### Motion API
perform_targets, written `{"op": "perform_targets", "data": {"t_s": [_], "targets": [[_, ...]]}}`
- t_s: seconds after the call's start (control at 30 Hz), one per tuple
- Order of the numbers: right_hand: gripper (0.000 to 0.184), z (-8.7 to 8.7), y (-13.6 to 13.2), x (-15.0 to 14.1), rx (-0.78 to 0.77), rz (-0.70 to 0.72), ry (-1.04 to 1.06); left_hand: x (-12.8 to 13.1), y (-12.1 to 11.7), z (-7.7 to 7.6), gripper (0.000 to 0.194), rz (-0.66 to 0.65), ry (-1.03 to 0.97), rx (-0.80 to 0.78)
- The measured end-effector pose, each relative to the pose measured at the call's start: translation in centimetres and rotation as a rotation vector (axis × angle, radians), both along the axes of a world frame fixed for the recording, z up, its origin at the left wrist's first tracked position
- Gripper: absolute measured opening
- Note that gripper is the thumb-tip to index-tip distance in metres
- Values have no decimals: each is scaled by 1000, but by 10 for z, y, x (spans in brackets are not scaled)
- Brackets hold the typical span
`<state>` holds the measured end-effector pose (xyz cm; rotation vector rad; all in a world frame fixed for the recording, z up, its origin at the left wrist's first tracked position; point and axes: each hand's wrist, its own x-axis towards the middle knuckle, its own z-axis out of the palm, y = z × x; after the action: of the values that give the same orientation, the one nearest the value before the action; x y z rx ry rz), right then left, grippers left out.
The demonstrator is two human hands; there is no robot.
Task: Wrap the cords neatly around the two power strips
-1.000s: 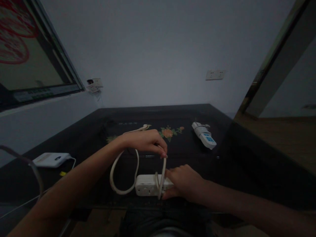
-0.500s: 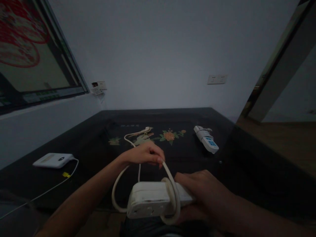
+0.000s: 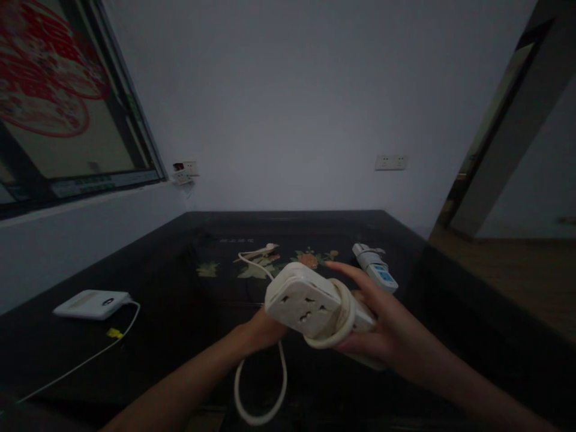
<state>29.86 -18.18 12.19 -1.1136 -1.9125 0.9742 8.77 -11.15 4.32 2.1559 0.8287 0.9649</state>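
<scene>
My right hand [image 3: 382, 324] is wrapped round a white power strip [image 3: 301, 303], its thumb below and index finger stretched out above. The strip is tilted, its socket face turned toward me. A cream cord [image 3: 344, 315] is wound round the strip's middle, close to my right fingers. Behind and below the strip's left end is my left hand [image 3: 261, 330], its fingers hidden by the strip. Slack cord [image 3: 258, 420] hangs in a loop under my left hand. The cord's far end, with its plug [image 3: 271, 246], lies on the dark table [image 3: 180, 258].
To the right lies a second power strip [image 3: 375, 267] with grey cord wound round it. A white power-bank-like device [image 3: 92, 304] with a thin cable [image 3: 76, 363] rests on the left. Sockets [image 3: 391, 162] are on the wall [image 3: 288, 108] behind; a window [image 3: 90, 132] is at left.
The strip has risen and turned, showing its socket face. My left hand has moved from above the strip, where it pinched the cord, to behind it. The hanging loop has shifted right and lower.
</scene>
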Motion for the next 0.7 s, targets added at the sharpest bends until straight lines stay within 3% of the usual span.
{"op": "perform_targets", "data": {"t_s": [0.17, 0.37, 0.53, 0.7], "targets": [[58, 23, 6, 12, 234, -2, -7, 8, 2, 22, 28, -4, 119, 99], [52, 84, 15, 28, 475, -81, 37, 1, 10, 52, 25, 7, 193, 82], [59, 147, 16, 36, 577, -347, -27, -15, 23, 75, 22, 115, 50, 33], [44, 204, 8, 29, 657, -598, 60, -35, 49, 95, 20, 339, -80, 142]]}}
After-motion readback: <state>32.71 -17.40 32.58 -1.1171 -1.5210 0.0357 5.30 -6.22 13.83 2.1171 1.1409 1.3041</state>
